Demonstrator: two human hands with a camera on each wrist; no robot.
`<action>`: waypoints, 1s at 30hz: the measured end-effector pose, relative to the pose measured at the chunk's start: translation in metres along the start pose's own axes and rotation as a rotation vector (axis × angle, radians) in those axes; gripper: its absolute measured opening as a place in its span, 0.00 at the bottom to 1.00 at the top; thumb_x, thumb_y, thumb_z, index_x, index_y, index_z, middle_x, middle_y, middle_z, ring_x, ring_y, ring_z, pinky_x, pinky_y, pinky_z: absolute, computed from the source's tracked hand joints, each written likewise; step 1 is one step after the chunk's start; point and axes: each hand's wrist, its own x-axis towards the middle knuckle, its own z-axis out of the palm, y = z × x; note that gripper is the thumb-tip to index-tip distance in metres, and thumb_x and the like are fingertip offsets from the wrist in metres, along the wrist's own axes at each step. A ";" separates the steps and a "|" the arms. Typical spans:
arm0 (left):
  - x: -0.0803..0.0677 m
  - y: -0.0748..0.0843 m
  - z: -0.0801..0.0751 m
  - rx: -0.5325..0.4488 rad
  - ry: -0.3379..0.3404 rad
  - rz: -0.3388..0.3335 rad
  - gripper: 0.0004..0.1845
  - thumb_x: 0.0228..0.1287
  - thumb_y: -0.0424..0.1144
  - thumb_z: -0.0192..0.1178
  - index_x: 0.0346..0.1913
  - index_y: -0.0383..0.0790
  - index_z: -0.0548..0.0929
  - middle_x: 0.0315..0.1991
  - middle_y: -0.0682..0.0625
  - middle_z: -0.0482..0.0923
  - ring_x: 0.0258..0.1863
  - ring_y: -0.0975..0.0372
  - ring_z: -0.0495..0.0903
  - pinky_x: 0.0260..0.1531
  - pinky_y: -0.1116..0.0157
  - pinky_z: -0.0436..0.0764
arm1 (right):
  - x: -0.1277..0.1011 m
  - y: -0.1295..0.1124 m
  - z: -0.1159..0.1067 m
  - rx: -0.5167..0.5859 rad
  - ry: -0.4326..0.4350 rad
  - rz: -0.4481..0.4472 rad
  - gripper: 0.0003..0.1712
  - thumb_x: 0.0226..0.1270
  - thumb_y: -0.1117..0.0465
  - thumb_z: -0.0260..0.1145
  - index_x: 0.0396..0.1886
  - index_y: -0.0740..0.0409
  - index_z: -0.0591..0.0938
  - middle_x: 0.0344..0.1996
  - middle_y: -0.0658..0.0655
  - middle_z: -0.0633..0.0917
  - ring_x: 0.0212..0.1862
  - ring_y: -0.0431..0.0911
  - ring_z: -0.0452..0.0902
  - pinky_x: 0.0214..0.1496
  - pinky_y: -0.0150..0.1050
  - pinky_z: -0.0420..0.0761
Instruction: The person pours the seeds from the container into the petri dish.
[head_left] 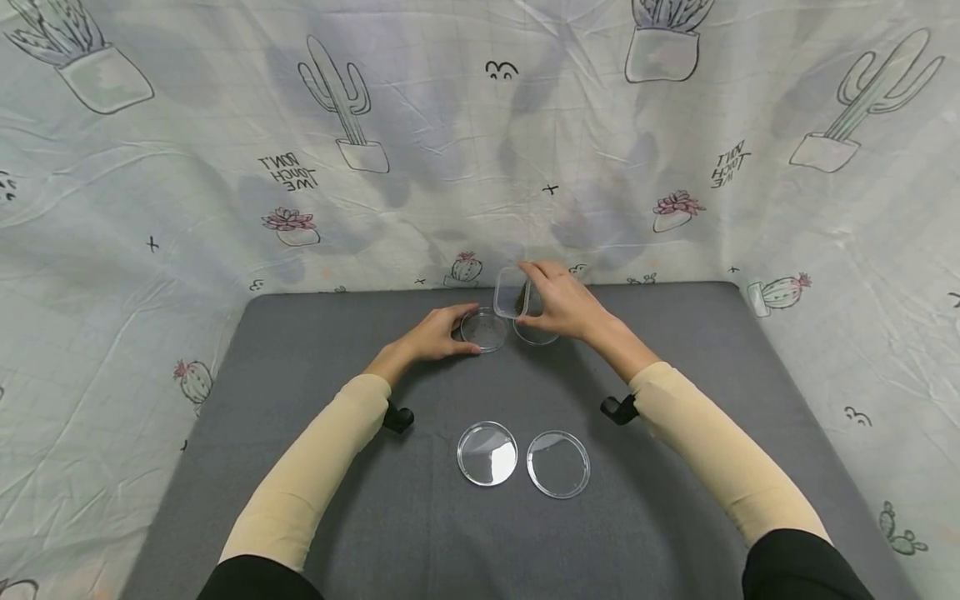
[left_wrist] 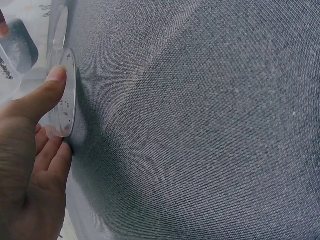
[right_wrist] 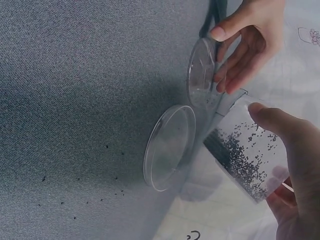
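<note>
My left hand (head_left: 438, 335) grips the rim of a clear petri dish (head_left: 483, 331) standing on the cloth, thumb on the near side and fingers on the far side. A few dark specks lie in this dish in the left wrist view. My right hand (head_left: 564, 304) holds a small clear plastic box (right_wrist: 245, 150), raised and tilted. Dark grains are spread over the box's wall and heaped toward its lower edge in the right wrist view. Beneath the box and right hand stands a second clear petri dish (right_wrist: 170, 147), partly covered by them in the head view.
Two round clear dish pieces (head_left: 487, 454) (head_left: 558, 465) lie side by side nearer the body. Scattered dark grains (right_wrist: 116, 178) dot the grey tablecloth (head_left: 405, 517) beside the second dish. A cactus-printed curtain (head_left: 450, 108) hangs behind the table's far edge and along both sides.
</note>
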 end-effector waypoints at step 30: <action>0.006 -0.011 0.003 0.003 0.007 -0.005 0.51 0.66 0.55 0.78 0.84 0.35 0.66 0.68 0.40 0.81 0.44 0.58 0.73 0.48 0.59 0.74 | 0.004 -0.015 0.001 -0.225 0.077 -0.260 0.56 0.60 0.55 0.87 0.83 0.62 0.68 0.73 0.68 0.76 0.75 0.62 0.73 0.79 0.56 0.78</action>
